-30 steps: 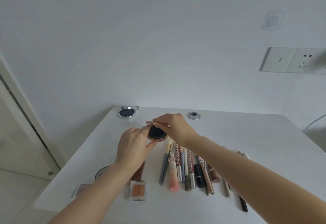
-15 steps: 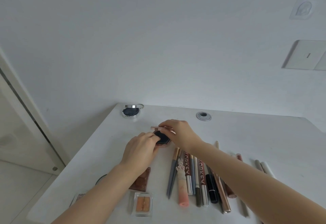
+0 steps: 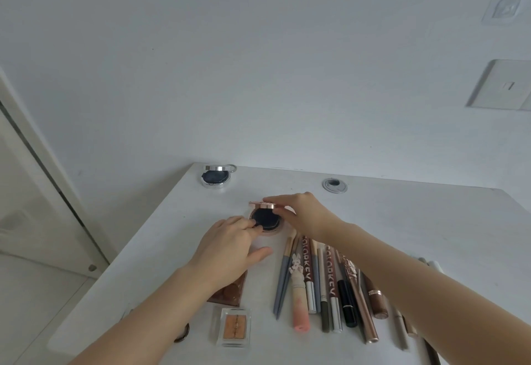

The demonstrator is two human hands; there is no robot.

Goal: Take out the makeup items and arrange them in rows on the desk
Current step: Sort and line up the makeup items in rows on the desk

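Our left hand (image 3: 227, 245) pinches the dark puff in the rose-gold compact (image 3: 265, 219); our right hand (image 3: 298, 212) pinches its raised lid. Pencils (image 3: 321, 281) lie in a row just under our right forearm on the counter (image 3: 416, 221).

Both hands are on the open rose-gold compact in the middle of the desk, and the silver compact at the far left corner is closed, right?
Not quite. The head view shows the silver compact open, its lid raised and a dark pad showing. The rest holds: left hand and right hand are on the open rose-gold compact.
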